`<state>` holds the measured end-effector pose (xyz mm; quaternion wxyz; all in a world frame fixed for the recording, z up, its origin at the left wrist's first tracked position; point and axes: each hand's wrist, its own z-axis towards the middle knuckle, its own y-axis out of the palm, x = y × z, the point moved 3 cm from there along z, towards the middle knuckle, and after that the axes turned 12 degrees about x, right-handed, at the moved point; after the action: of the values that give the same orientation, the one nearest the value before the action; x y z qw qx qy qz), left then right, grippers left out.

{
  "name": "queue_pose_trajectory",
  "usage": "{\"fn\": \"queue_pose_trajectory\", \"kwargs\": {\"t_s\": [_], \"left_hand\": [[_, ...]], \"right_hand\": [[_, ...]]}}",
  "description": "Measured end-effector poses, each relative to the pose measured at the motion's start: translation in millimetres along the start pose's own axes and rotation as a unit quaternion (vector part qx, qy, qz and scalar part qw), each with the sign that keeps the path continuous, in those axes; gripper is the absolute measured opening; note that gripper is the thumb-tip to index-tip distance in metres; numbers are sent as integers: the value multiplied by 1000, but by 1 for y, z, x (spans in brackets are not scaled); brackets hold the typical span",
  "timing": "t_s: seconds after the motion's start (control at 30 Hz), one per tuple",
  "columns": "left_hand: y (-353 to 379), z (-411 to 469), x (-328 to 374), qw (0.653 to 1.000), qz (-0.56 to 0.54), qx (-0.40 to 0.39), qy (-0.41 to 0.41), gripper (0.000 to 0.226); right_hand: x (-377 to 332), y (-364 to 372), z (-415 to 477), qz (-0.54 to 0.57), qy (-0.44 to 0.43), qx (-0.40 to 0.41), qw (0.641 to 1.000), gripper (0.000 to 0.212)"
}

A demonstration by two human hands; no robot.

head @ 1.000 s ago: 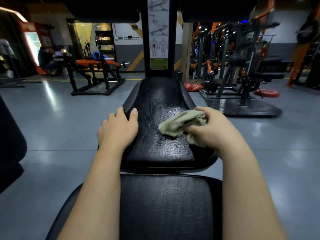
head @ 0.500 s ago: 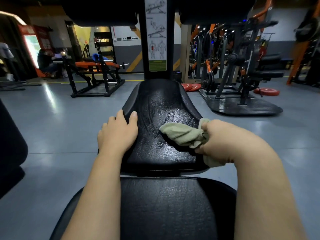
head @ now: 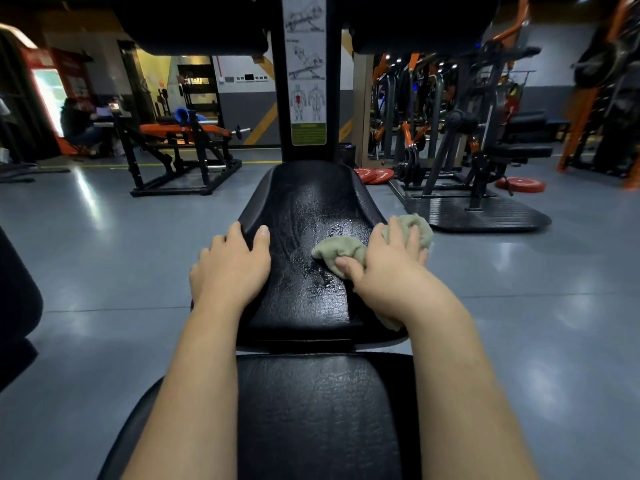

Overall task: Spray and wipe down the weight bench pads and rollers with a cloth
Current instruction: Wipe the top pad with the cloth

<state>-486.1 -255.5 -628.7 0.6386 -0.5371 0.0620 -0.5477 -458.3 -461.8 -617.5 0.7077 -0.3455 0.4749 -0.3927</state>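
While the left grip [head: 232, 268] braces flat, the right grip [head: 388, 265] has worked the cloth [head: 336, 249] out to the seat pad's [head: 311, 202] right rim.
Right grip: fingers curled over the bunched cloth, thumb pinching the inner side, a tail hanging under the wrist. A second ago it was wiping centre-right. Half a second ago it was fisted off the edge. Now it presses on the rim. Left grip: holds nothing, fingers relaxed over the left edge, thumb on top, unmoved. Wet sheen and droplets sit just left of the right grip, so that strip likely needs another pass. Back pad [head: 318, 410], nearer than both grips, looks dry. The rollers [head: 194, 29] beyond them seem untouched. Probably early in the task.
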Motion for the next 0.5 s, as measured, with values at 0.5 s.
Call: {"fn": "queue_pose_trajectory", "kwargs": {"t_s": [0.5], "left_hand": [[1,2,0,1000,-6,1,9,70]], "right_hand": [[-6,-28,-13,20,-36,-37,998,12]]}}
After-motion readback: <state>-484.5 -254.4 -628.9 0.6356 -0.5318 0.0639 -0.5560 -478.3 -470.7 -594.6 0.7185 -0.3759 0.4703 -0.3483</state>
